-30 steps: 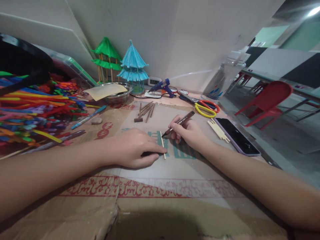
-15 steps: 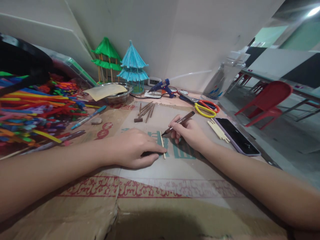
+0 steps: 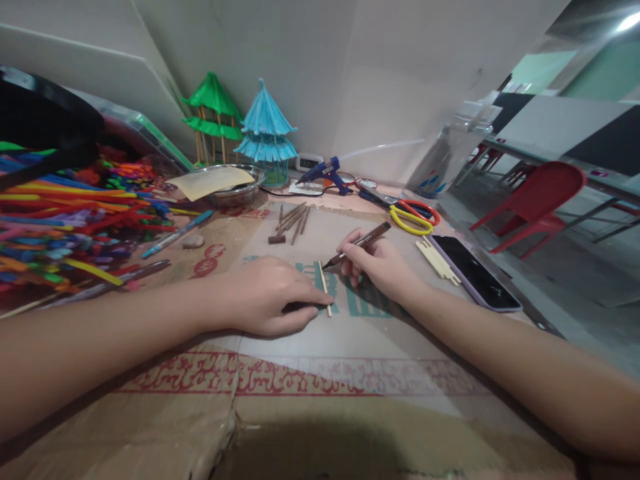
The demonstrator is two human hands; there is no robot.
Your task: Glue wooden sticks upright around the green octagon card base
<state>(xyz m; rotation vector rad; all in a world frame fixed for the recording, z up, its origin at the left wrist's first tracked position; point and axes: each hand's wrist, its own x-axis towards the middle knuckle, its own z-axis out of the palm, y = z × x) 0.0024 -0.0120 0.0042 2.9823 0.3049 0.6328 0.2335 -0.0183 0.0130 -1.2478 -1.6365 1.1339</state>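
Observation:
My left hand rests on the plastic sheet, with its index fingertip pinning a thin pale wooden stick down. Between the fingers of my right hand is a brown marker, held slanted. Its dark tip meets the stick or hovers just beside it, near the far end; contact is hard to tell. Beyond the hands lie several brown sticks and a brown marker cap. Several pale sticks are bunched to the right of my right hand.
A phone and scissors lie at right. Along the back are a blue glue gun, a metal bowl, a blue model pavilion and a green one. Colourful pipe cleaners heap at left. A red chair stands farther off.
Almost nothing differs. The marker and the stick keep nearly the same place, and both hands stay where they were.

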